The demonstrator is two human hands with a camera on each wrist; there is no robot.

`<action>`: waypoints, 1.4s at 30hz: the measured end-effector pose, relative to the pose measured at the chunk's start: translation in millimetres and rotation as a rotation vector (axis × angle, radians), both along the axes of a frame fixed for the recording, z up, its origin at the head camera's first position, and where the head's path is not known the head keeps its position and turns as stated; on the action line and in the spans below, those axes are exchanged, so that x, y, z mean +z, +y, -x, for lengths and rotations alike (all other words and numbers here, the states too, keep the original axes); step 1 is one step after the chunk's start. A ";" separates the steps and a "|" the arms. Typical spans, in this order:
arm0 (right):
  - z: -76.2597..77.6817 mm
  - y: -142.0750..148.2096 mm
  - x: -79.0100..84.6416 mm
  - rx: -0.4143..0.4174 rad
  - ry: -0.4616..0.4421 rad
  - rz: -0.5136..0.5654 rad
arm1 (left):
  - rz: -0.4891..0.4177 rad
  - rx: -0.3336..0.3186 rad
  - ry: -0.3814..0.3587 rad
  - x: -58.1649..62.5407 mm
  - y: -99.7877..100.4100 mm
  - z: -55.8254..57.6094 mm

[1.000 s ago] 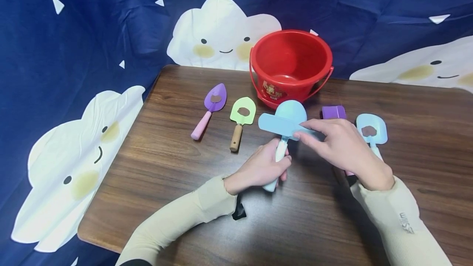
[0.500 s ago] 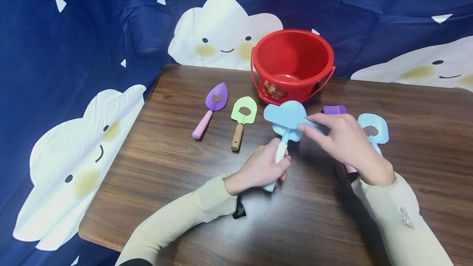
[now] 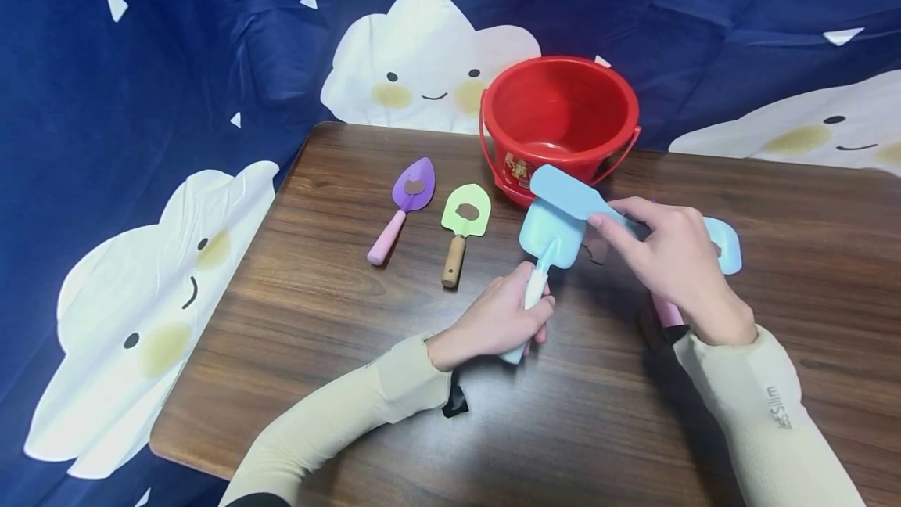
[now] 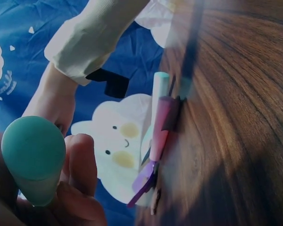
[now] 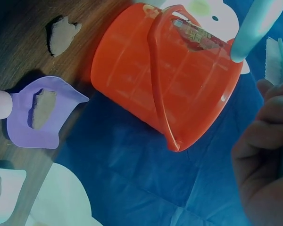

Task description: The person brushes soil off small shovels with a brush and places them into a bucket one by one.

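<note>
Spreads out as a dark brown wood-grain table [image 3: 317, 366]. Carries, from left to right, a purple leaf-shaped, pink-handled trowel [image 3: 422, 168], a lime-green, wooden-handled spade [image 3: 479, 224], an upright red plastic bucket [image 3: 594, 104], a ragged brown flake [image 3: 597, 251], a purple, pink-handled scoop [image 5: 63, 106] and a pale blue scoop [image 3: 730, 250].

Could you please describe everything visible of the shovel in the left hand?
The shovel has a smooth, light-blue, squarish blade of unclear material and a white handle ending in teal. The left hand grips its handle off the table, blade toward the red bucket. A blue tool overlaps the blade's far edge; contact is unclear.
</note>
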State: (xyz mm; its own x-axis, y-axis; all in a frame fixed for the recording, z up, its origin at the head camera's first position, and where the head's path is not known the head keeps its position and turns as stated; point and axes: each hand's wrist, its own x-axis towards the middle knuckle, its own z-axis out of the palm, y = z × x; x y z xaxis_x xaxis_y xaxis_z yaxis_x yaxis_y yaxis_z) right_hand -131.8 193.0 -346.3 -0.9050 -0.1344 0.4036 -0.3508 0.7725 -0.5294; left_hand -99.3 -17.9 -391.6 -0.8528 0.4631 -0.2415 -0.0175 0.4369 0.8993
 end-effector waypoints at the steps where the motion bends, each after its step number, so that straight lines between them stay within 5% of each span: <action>1: -0.1 0.3 0.2 -0.005 0.000 0.012 | -0.011 -0.001 -0.006 -0.2 -0.1 0.6; 17: -3.1 7.7 -3.2 -0.014 -0.039 0.133 | -0.101 0.035 -0.077 2.1 -1.3 9.4; 42: -6.5 18.3 -5.5 0.047 -0.081 0.132 | -0.157 0.061 -0.106 8.0 0.8 13.0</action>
